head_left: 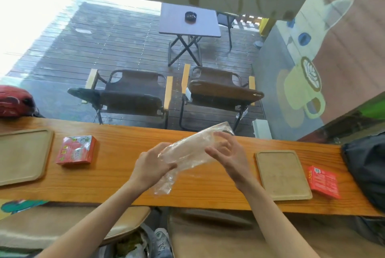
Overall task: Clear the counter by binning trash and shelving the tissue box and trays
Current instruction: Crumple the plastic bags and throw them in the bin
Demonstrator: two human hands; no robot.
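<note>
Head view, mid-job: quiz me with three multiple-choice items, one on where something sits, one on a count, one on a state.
1. Where is the right-hand tray on the counter?
A. On top of a red box
B. Just left of the right red box
C. On a chair outside

2. How many trays are on the counter?
A. One
B. Two
C. Four

3. What state is the clear plastic wrapper in?
A. Held above the counter by both hands
B. Lying flat, untouched
C. Resting on a tray

Answers: 1 B, the tray lies beside that box on its left. 2 B, the left tray and the right one. 3 A, the left hand and right hand grip it.
</note>
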